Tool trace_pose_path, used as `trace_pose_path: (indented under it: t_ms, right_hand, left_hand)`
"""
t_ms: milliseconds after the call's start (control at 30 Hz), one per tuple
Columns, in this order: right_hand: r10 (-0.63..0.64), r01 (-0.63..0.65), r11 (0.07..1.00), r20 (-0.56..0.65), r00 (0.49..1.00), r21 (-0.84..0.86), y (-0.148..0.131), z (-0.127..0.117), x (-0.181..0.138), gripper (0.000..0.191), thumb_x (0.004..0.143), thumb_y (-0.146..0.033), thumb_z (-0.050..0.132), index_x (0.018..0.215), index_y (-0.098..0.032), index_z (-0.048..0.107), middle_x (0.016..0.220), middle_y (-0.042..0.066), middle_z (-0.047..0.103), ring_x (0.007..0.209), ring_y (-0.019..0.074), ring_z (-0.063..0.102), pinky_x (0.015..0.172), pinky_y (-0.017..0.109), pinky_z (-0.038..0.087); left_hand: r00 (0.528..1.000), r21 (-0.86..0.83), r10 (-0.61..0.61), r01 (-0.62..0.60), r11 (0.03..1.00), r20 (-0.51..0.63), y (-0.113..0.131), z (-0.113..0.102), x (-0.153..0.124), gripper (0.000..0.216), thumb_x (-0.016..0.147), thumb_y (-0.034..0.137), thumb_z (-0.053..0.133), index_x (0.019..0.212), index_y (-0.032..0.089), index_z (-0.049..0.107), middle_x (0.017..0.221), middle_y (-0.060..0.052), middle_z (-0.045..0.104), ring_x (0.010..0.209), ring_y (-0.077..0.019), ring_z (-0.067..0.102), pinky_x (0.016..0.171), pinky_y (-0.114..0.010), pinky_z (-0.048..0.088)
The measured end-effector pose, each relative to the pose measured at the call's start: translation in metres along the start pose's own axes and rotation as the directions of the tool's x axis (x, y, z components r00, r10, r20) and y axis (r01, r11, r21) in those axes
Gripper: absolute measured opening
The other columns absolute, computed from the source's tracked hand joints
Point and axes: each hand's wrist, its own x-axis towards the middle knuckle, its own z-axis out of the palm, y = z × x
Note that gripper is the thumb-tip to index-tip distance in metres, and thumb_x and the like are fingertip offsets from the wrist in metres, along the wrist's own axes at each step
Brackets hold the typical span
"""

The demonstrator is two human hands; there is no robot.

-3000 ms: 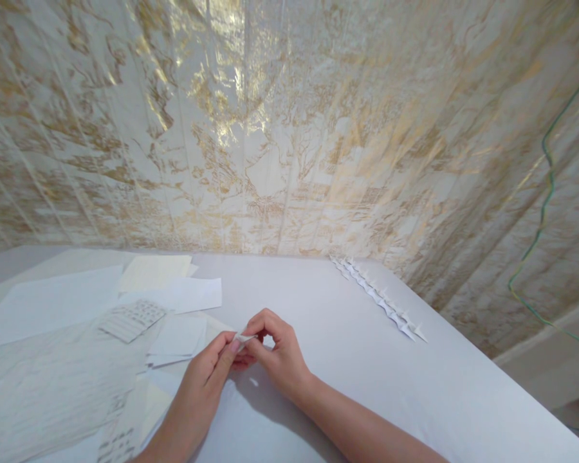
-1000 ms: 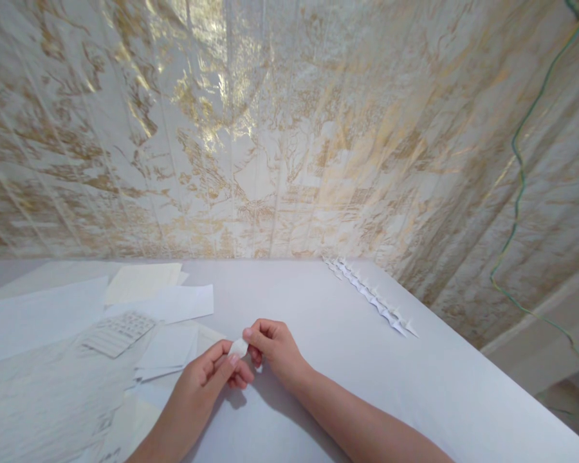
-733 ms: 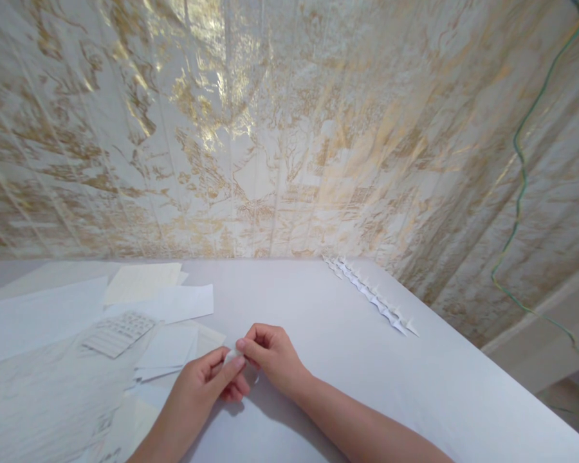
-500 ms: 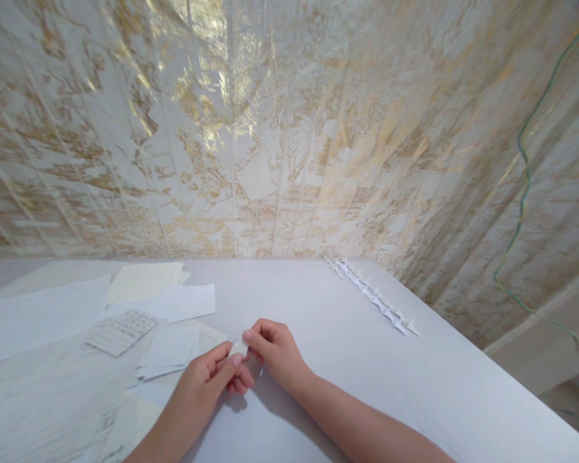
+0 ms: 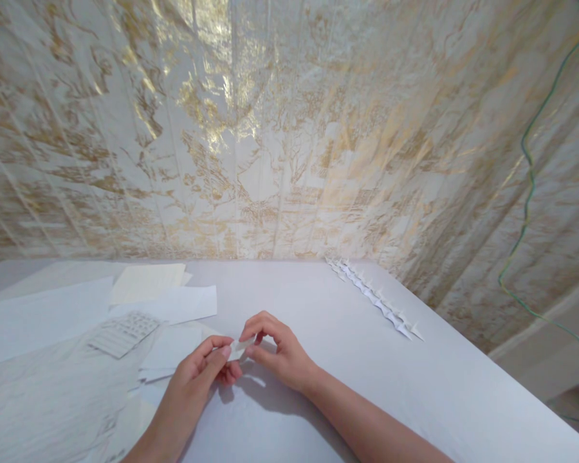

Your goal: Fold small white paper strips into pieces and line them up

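Observation:
A small piece of folded white paper [image 5: 237,349] is held just above the table between my two hands. My left hand [image 5: 205,366] pinches its left end between thumb and fingers. At its right side is my right hand [image 5: 277,350], thumb below and index finger above, curled about the paper's edge. The fingers hide part of the paper, so its full shape cannot be made out.
Loose white sheets [image 5: 174,347] and a printed card [image 5: 123,332] lie on the left of the white table [image 5: 280,289]. Rows of folded pointed paper pieces [image 5: 374,296] run along the right. Patterned gold-and-white sheeting [image 5: 251,161] rises behind; a green cord [image 5: 528,173] hangs at right.
My right hand has shifted its fingers, with the index finger raised and the thumb further apart from it. The paper has turned slightly and shows more of its face.

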Motion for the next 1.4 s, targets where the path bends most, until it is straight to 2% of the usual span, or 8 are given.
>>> trace_pose_path:
  t_ms: [233,333,433,533,867,1067,1200,1400]
  right_hand:
    - [-0.103,0.108,0.975,0.037,0.994,-0.192,-0.001,-0.005,0.001,0.023,0.094,-0.040,0.063,0.084,-0.021,0.072,0.087,0.004,0.066,0.088,0.0179,0.061,0.086,0.033,0.046]
    - [-0.125,0.136,0.963,0.061,0.990,-0.235,0.004,-0.006,0.000,0.023,0.092,-0.043,0.066,0.096,-0.021,0.073,0.093,0.006,0.067,0.091,0.0190,0.061,0.086,0.033,0.047]
    - [-0.135,0.150,0.950,0.074,0.988,-0.272,0.009,-0.007,-0.001,0.031,0.089,-0.045,0.070,0.110,-0.022,0.071,0.102,0.008,0.066,0.097,0.0206,0.061,0.085,0.033,0.049]
    - [-0.138,0.146,0.938,0.049,0.989,-0.313,0.011,-0.008,-0.001,0.025,0.091,-0.043,0.068,0.103,-0.022,0.073,0.099,0.008,0.066,0.095,0.0201,0.062,0.088,0.034,0.048]
    - [-0.085,0.085,0.950,0.013,0.996,-0.300,0.005,-0.004,-0.003,0.012,0.088,-0.029,0.072,0.097,-0.023,0.075,0.097,0.005,0.066,0.091,0.0185,0.062,0.080,0.030,0.049]
    - [-0.025,0.016,0.977,-0.042,0.999,-0.210,0.006,-0.001,-0.002,0.004,0.086,-0.026,0.072,0.087,-0.022,0.074,0.090,0.003,0.067,0.086,0.0170,0.061,0.072,0.027,0.048]
    - [-0.046,0.032,0.976,-0.061,0.997,-0.215,0.009,-0.002,-0.002,0.014,0.090,-0.032,0.069,0.081,-0.021,0.072,0.084,0.003,0.066,0.082,0.0163,0.059,0.069,0.027,0.046]
    - [-0.134,0.124,0.938,-0.009,0.991,-0.325,0.010,-0.004,-0.001,0.022,0.093,-0.042,0.066,0.090,-0.021,0.071,0.085,0.004,0.067,0.082,0.0177,0.058,0.072,0.030,0.044]
  left_hand:
    - [1.000,-0.012,-0.020,0.020,1.000,0.007,0.003,0.002,0.000,0.037,0.079,0.052,0.065,0.093,0.018,0.061,0.058,0.002,0.066,0.060,-0.0180,0.057,0.061,-0.030,0.043]
    - [1.000,-0.017,-0.025,0.025,1.000,0.007,0.004,0.002,0.001,0.036,0.079,0.051,0.064,0.092,0.018,0.061,0.057,0.003,0.065,0.059,-0.0173,0.055,0.061,-0.030,0.041]
    - [1.000,-0.016,-0.022,0.022,1.000,-0.004,0.005,0.002,0.001,0.034,0.079,0.051,0.063,0.091,0.019,0.060,0.055,0.005,0.062,0.058,-0.0163,0.052,0.061,-0.029,0.040]
    - [1.000,-0.005,-0.022,0.022,1.000,-0.007,0.003,0.001,0.001,0.034,0.079,0.051,0.063,0.091,0.019,0.059,0.056,0.005,0.063,0.058,-0.0161,0.050,0.061,-0.029,0.039]
    - [1.000,0.028,-0.004,0.004,1.000,-0.001,-0.001,-0.001,0.000,0.043,0.082,0.055,0.062,0.107,0.021,0.053,0.058,0.006,0.064,0.060,-0.0168,0.052,0.063,-0.030,0.040]
    - [0.999,0.026,0.029,-0.030,0.999,0.023,-0.003,-0.002,0.000,0.039,0.081,0.056,0.064,0.097,0.022,0.059,0.063,0.005,0.065,0.063,-0.0160,0.052,0.064,-0.029,0.040]
    - [1.000,0.008,0.015,-0.015,1.000,0.008,-0.004,-0.002,0.003,0.037,0.080,0.055,0.065,0.092,0.020,0.063,0.066,0.003,0.067,0.065,-0.0163,0.054,0.065,-0.029,0.042]
    - [1.000,-0.025,-0.007,0.006,1.000,-0.025,-0.006,-0.003,0.006,0.041,0.079,0.056,0.065,0.095,0.019,0.064,0.069,0.000,0.069,0.066,-0.0171,0.057,0.064,-0.029,0.044]
